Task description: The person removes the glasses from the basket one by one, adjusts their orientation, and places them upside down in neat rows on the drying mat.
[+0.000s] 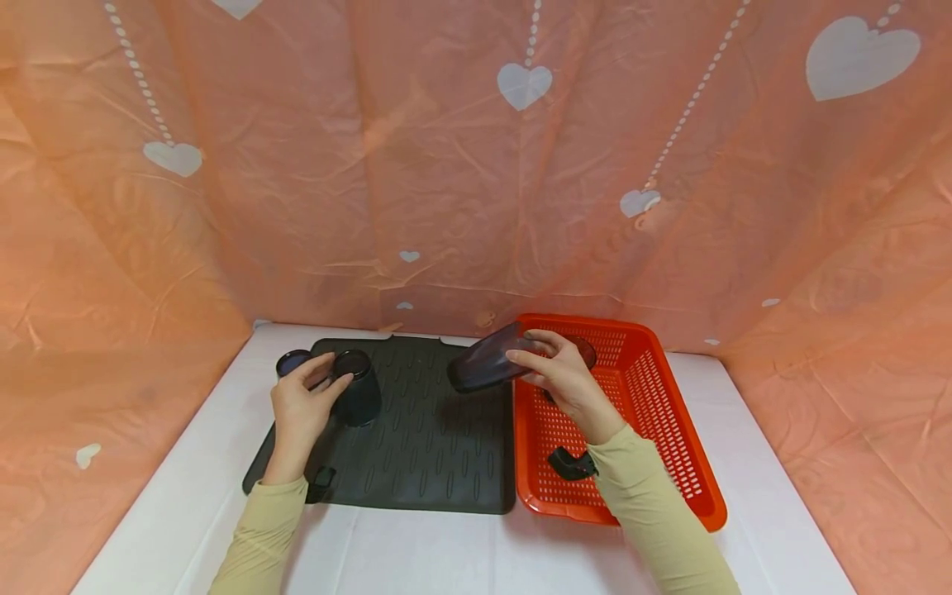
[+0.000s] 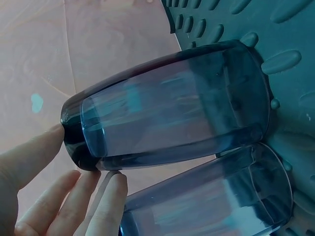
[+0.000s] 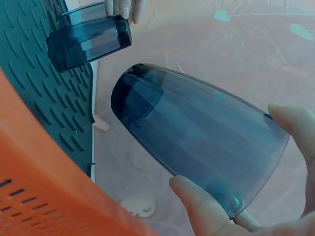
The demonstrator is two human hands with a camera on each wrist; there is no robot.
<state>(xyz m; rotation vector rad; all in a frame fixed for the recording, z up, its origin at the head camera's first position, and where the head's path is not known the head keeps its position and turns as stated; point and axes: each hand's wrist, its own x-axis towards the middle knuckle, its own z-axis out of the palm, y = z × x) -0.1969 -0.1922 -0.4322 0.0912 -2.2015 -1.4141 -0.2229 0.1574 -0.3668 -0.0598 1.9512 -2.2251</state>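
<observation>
Two dark blue see-through tumblers stand base up, side by side, at the left of the dark ribbed mat. My left hand [image 1: 303, 406] pinches the base of the right-hand tumbler [image 1: 359, 401] between thumb and fingertips. Its neighbour, the other standing tumbler [image 2: 211, 204], is close beside those fingers. Over the mat's right edge, my right hand [image 1: 563, 376] holds a third tumbler [image 3: 197, 137] near its wide rim, thumb on one side and fingers on the other. That tumbler is tilted, with its thick base pointing left and down.
The dark mat [image 1: 439, 463] lies on a white table [image 1: 416, 549]. Right against it is an orange-red perforated basket [image 1: 669, 413], with a dark see-through rounded piece [image 1: 584, 352] at its far end. A pink curtain [image 1: 446, 165] with white hearts hangs behind and on both sides.
</observation>
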